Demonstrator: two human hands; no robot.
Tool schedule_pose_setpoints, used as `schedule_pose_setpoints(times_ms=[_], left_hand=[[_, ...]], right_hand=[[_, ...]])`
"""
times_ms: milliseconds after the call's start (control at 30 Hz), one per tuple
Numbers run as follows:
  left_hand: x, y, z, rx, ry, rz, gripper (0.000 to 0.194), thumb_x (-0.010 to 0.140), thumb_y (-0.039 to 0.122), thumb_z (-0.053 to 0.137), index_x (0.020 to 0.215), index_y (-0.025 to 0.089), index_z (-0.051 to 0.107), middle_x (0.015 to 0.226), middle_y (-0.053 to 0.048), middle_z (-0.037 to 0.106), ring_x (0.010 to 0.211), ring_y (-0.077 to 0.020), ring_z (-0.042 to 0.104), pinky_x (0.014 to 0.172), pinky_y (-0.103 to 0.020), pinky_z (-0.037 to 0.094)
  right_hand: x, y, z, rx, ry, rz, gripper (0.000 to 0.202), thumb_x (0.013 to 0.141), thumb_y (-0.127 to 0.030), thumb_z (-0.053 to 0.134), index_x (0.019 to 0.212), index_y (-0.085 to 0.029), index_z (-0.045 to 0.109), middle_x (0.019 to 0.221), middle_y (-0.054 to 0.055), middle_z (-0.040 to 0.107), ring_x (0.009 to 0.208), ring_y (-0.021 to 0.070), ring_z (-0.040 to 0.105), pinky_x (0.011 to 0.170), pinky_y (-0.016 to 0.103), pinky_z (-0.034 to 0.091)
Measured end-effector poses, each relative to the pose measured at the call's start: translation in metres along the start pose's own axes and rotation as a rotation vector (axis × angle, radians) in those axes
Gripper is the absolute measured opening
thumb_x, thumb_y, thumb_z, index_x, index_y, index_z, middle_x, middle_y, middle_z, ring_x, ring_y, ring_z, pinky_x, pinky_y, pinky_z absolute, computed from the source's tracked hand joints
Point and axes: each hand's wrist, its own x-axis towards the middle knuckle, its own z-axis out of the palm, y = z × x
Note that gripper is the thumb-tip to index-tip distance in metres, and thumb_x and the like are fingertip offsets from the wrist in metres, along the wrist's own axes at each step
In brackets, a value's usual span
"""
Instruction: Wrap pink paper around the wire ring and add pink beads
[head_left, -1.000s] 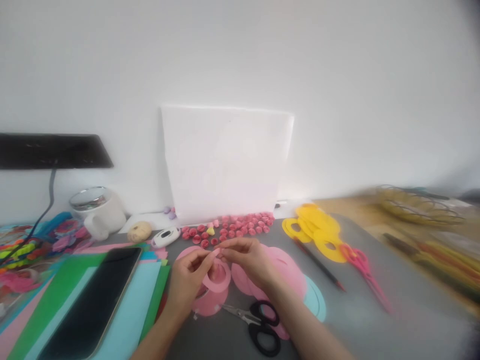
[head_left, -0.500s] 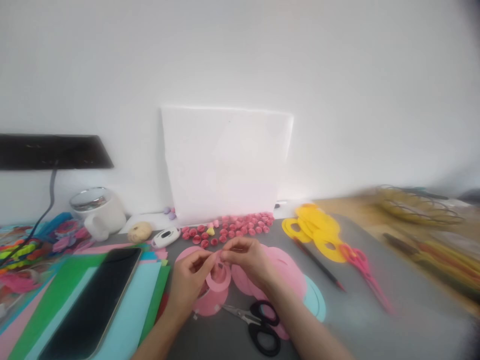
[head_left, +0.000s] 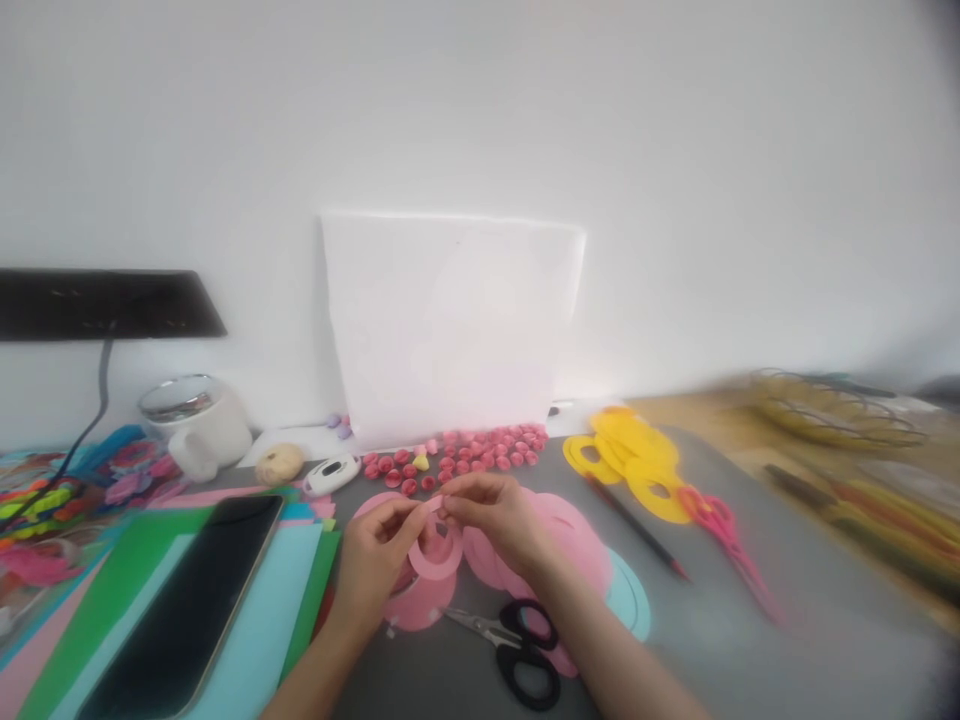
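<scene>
The left hand [head_left: 373, 555] pinches the upper part of a curled pink paper strip [head_left: 437, 570] between thumb and fingers. The right hand [head_left: 499, 520] pinches the same strip just beside it; how the fingertips meet is too blurred to tell. The strip's loop hangs below both grips, in front of a pink paper piece [head_left: 412, 612] on the grey surface [head_left: 420, 675]. Pink discs [head_left: 581, 545] lie partly behind the right forearm, with blue paper [head_left: 634, 605] showing at their edge. Nearer the person are black-handled scissors [head_left: 529, 683]. Beyond the hands, small red rolls [head_left: 478, 467] sit before an upright white board [head_left: 454, 330]. To the right lie yellow paper rings [head_left: 637, 450], a pencil [head_left: 637, 535] and pink scissors [head_left: 731, 550]. To the left, a phone [head_left: 187, 610] rests on coloured sheets [head_left: 262, 620]; a white mug [head_left: 214, 440] stands farther back.
</scene>
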Motion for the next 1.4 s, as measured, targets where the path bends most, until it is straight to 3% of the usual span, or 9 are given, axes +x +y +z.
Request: schedule_pose_setpoints(times_ms=[800,1000,1400], left_hand=[[-0.0027,0.0052,0.0024,-0.008,-0.013,-0.054,0.026,0.075,0.037,0.057,0.061,0.016,0.061,0.054,-0.001,0.058,0.053,-0.014,0.053,0.055,-0.024,0.044],[-0.0011,0.004,0.0002,0.014,0.013,-0.017,0.026,0.076,0.038,0.057,0.059,0.017,0.059,0.056,0.0,0.058,0.054,-0.0138,0.053,0.057,-0.023,0.044],[-0.0012,0.0041,0.0003,0.009,0.02,-0.016,0.027,0.076,0.037,0.058,0.058,0.017,0.058,0.055,0.0,0.056,0.054,-0.0136,0.052,0.057,-0.024,0.044]], right_hand=[[-0.0021,-0.0006,0.003,-0.015,-0.005,0.006,0.022,0.054,-0.025,0.08,0.065,-0.014,0.064,0.059,-0.001,0.062,0.054,0.0102,0.054,0.057,0.025,0.045],[-0.0039,-0.0044,0.0049,-0.037,-0.013,0.007,0.022,0.061,-0.032,0.075,0.073,-0.016,0.068,0.072,0.003,0.068,0.067,0.0145,0.061,0.07,0.029,0.049],[-0.0028,-0.0005,0.0015,-0.032,-0.03,0.004,0.022,0.064,-0.032,0.074,0.077,-0.015,0.069,0.069,0.003,0.068,0.064,0.013,0.061,0.067,0.028,0.048]])
